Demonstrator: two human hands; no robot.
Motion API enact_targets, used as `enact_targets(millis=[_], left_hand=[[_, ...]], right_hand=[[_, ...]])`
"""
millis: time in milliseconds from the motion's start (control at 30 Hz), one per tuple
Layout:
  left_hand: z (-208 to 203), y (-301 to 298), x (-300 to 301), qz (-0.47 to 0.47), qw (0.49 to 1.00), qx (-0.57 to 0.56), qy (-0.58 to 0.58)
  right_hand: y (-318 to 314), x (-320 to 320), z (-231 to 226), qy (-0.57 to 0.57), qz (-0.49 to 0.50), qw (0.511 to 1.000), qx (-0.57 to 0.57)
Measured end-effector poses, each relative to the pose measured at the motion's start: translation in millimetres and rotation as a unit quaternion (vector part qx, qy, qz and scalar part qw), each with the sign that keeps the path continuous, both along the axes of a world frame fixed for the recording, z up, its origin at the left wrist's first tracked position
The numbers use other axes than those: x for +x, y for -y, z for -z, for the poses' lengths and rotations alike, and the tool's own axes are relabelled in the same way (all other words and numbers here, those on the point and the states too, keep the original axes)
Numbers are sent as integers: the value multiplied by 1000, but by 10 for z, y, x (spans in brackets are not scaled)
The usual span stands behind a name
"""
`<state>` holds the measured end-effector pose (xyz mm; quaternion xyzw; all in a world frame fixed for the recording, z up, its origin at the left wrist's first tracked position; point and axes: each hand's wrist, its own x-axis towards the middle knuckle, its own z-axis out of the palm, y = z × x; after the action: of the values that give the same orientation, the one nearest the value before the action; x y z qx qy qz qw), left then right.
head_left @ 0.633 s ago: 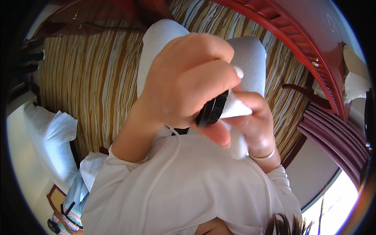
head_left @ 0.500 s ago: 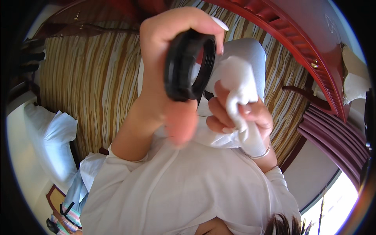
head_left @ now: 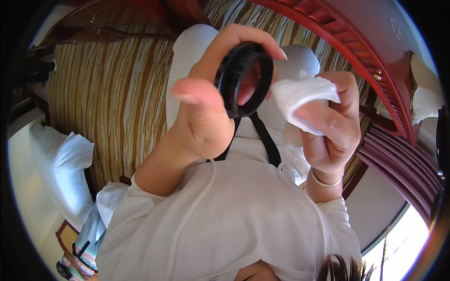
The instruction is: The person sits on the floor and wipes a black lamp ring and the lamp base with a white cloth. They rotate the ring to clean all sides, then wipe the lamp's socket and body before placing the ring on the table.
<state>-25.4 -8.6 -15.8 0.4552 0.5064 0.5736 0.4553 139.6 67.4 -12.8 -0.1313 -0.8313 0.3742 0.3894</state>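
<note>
A black, hollow, ring-shaped piece (head_left: 227,75), resembling a lens hood, is held up in front of my lap. My left hand (head_left: 204,119) curls its fingers around the far side of it, while the thumb sticks out away from it. Its open end faces right, and some fingers show through the hole. Just to the right, my right hand (head_left: 330,124) pinches a folded white tissue or cloth (head_left: 293,91), blurred by motion and close to the ring's rim. Black straps (head_left: 266,140) lie across my lap below the ring; whether they join it I cannot tell.
Striped brown carpet (head_left: 108,112) covers the floor. Dark red carved wooden furniture (head_left: 328,33) curves along the far right, with a purple curtain (head_left: 398,164) below it. White pillows (head_left: 65,164) lie at the left.
My left hand has come nearer and slightly right with the ring, its thumb lifting off. My right hand has moved right and up with the white tissue or cloth.
</note>
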Motion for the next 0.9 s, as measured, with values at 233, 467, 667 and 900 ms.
enact_targets(millis=[233, 467, 667, 900], left_hand=[[33, -8, 2, -47, 988, 46, -140], [304, -255, -174, -53, 850, 360, -382], [345, -367, -208, -52, 780, 411, -468], [383, -134, 20, 61, 974, 156, -155]], right_hand=[[121, -57, -11, 109, 17, 994, -11], [153, 2, -50, -6, -136, 682, -719], [85, 70, -38, -148, -170, 409, -884], [134, 131, 266, 22, -169, 922, -348]])
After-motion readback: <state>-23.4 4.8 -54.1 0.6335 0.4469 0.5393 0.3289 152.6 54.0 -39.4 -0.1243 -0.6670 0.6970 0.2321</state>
